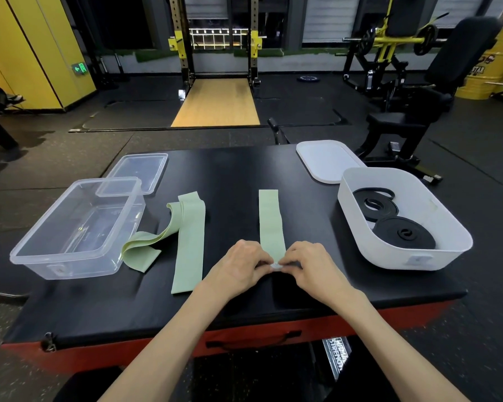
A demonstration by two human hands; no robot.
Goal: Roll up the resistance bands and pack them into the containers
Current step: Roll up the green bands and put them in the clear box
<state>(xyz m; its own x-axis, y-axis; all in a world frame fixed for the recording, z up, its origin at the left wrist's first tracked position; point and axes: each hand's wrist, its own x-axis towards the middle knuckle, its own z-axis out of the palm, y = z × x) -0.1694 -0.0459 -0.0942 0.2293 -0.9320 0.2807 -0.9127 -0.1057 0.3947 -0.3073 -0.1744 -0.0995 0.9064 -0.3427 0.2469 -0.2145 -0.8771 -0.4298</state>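
A pale green resistance band (270, 219) lies flat on the black padded table (238, 169), running away from me. Its near end is curled into a small roll (276, 266). My left hand (240, 266) and my right hand (308, 266) both pinch that roll between thumbs and fingertips. A second green band (188, 250) lies flat to the left. A third green band (145, 246) lies crumpled beside it, against the clear plastic container (21, 253). The white container (459, 236) at the right holds two rolled black bands (404, 235) and a loose black band (373, 193).
A clear lid (140, 169) leans on the clear container's far rim. A white lid (325, 161) lies behind the white container. The table's red front edge (244, 338) is near me. Gym machines and a squat rack stand on the floor beyond.
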